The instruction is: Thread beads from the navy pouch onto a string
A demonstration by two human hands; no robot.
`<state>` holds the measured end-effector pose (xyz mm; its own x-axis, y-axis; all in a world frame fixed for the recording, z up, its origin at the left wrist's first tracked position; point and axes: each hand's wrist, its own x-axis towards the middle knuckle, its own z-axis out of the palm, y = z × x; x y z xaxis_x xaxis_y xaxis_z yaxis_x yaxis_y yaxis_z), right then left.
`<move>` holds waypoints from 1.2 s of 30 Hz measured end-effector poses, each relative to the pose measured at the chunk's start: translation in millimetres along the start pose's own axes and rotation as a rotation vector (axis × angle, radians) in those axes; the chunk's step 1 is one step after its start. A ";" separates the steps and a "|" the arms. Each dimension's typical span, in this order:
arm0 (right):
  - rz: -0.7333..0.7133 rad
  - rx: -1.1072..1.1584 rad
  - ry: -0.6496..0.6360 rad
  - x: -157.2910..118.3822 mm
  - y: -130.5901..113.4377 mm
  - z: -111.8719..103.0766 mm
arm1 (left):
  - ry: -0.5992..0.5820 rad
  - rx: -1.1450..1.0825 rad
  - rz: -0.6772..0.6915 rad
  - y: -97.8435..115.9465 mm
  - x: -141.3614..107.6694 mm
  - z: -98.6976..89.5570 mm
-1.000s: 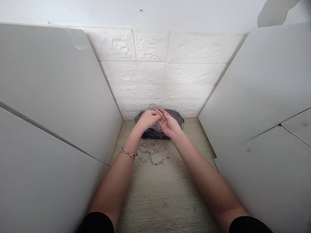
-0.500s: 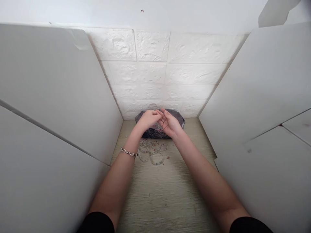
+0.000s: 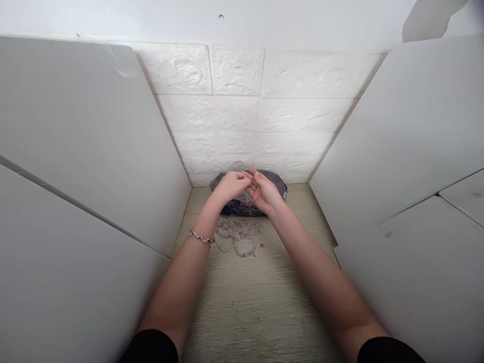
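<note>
Above a dark patterned fabric bag [image 3: 247,207], my left hand [image 3: 231,185] and my right hand [image 3: 263,191] meet at the fingertips. The left fingers are pinched together; whatever lies between them is too small to name. My right hand is turned palm up, its fingers partly curled and apart, with the left fingertips at them. Through the bag's opening, small pinkish and pale pieces show below my hands. In front of the bag, several beaded bracelets [image 3: 245,247] in pale green, clear and pink lie on the surface. A small reddish piece [image 3: 261,245] lies beside them.
A pale wooden surface [image 3: 257,302] runs between a grey-white panel [image 3: 94,126] at the left and another panel [image 3: 408,131] at the right. A white brick-textured wall [image 3: 260,111] closes the back, right behind the bag. A chain bracelet [image 3: 201,237] circles my left wrist.
</note>
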<state>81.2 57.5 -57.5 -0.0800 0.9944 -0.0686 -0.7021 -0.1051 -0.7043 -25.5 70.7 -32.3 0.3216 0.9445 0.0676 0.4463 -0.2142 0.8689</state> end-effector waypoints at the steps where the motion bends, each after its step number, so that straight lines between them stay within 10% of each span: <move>1: -0.002 -0.001 -0.001 -0.4 -0.2 0.2 | 0.000 -0.012 0.002 1.0 -0.4 0.1; 11: -0.085 -0.193 -0.055 0.3 -2.0 0.0 | -0.020 -0.237 -0.095 3.6 -1.6 0.8; 24: -0.621 -1.289 -0.056 -7.0 -17.4 -6.7 | -0.243 -0.969 -0.253 -9.4 3.0 9.4; 36: -0.636 -1.413 -0.132 -8.1 -31.9 -9.3 | -0.323 -1.104 -0.309 -9.3 2.3 14.5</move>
<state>110.8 52.8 -41.1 -0.1516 0.8548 0.4964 0.5637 0.4873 -0.6670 -16.9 71.2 -47.3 0.5930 0.7777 -0.2084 -0.3669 0.4914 0.7898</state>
